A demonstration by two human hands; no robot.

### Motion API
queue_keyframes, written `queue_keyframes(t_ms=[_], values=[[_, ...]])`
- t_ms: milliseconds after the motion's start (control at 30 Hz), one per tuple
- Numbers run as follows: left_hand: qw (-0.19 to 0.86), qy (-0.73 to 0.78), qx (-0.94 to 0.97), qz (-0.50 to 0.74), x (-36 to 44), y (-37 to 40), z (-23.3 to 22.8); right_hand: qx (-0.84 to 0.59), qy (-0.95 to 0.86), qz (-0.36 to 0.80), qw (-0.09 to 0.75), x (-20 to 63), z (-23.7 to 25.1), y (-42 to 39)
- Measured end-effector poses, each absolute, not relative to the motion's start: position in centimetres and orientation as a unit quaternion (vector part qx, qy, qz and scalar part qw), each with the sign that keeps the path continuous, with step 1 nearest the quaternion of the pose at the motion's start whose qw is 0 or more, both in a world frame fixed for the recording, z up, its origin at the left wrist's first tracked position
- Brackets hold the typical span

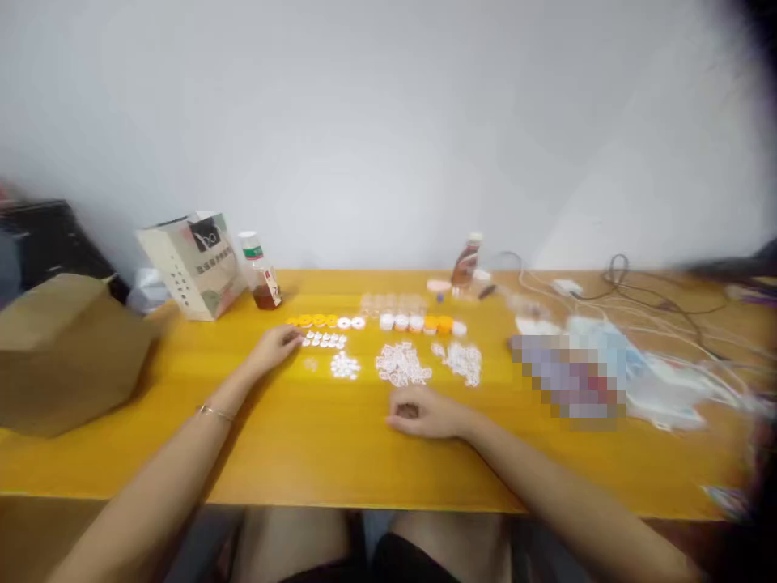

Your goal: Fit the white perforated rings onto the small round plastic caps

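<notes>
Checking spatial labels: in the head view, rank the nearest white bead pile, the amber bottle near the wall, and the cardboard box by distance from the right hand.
1. White bead pile, just beyond the right hand.
2. Amber bottle, farther back near the wall.
3. Cardboard box, far left.

Glossy yellow wooden table (340, 453); matt cardboard box (66, 348); paper bag (191, 263).

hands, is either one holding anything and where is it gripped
Cannot be told. The left hand rests by the small white pieces, holding nothing visible. The right hand is curled on the table; blur hides anything inside.
</notes>
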State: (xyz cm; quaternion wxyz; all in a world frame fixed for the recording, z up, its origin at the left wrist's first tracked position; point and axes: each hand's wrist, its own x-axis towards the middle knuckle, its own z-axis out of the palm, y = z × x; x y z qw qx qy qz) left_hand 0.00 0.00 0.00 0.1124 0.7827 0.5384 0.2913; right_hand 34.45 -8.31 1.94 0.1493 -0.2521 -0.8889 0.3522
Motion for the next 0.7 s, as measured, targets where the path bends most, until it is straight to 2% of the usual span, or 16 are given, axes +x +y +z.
queue_keyframes(t_ms=[167, 267, 400, 500, 700], values=[[0.047, 0.562, 0.741, 0.365, 1.3, -0.7, 1.1, -0.249, -0.89, 0.349, 0.153, 34.6, 2.1, -8.5], [0.048, 0.514, 0.747, 0.418, 4.6, -2.5, 2.6, -0.247, -0.892, 0.348, 0.147, 34.6, 2.2, -8.5], [0.112, 0.381, 0.862, 0.316, 10.0, -5.6, 3.8, -0.249, -0.892, 0.348, 0.147, 34.6, 2.4, -8.5], [0.11, 0.316, 0.913, 0.232, 12.6, -7.2, 3.6, -0.249, -0.888, 0.359, 0.143, 34.7, 2.4, -8.4], [0.112, 0.304, 0.92, 0.219, 13.5, -7.6, 2.0, -0.247, -0.876, 0.386, 0.149, 34.9, 2.4, -8.3]])
